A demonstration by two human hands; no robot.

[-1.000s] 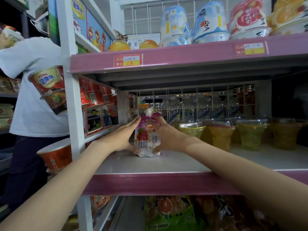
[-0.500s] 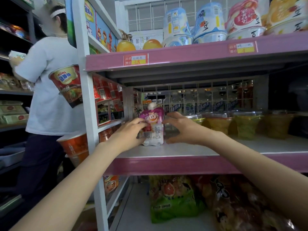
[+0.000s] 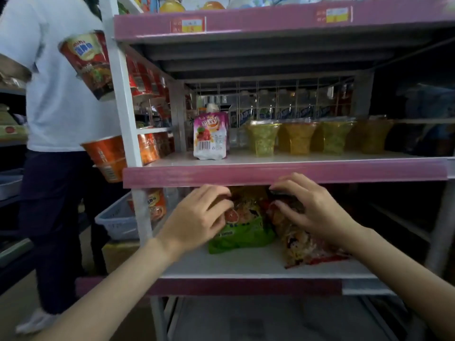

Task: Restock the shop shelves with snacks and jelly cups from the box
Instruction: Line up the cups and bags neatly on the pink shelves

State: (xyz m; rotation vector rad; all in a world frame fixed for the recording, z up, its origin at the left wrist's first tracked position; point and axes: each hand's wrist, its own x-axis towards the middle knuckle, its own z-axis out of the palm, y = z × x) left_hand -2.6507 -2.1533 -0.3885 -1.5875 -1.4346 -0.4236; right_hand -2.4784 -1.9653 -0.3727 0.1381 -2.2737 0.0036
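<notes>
Both hands [image 3: 197, 217] [image 3: 310, 210] rest on crinkly snack bags [image 3: 243, 232].

The scene is dim overall, lit softly from the front and above. The pink shelf edge [image 3: 283, 172] and the white shelf board [image 3: 246, 262] beneath catch the most light, while the far right end of the shelves sinks into near black. Deep shadow fills the underside of the upper shelf [image 3: 270, 57]. Wide-angle distortion bows the white upright [image 3: 123, 107] and tilts the noodle cups [image 3: 86, 62] at the left edge. Motion blur softens the price tags [image 3: 188, 24], the left hand [image 3: 197, 217] and the right hand [image 3: 307, 207]; the jelly pouch [image 3: 210, 136] stays fairly sharp. No strong glare.
</notes>
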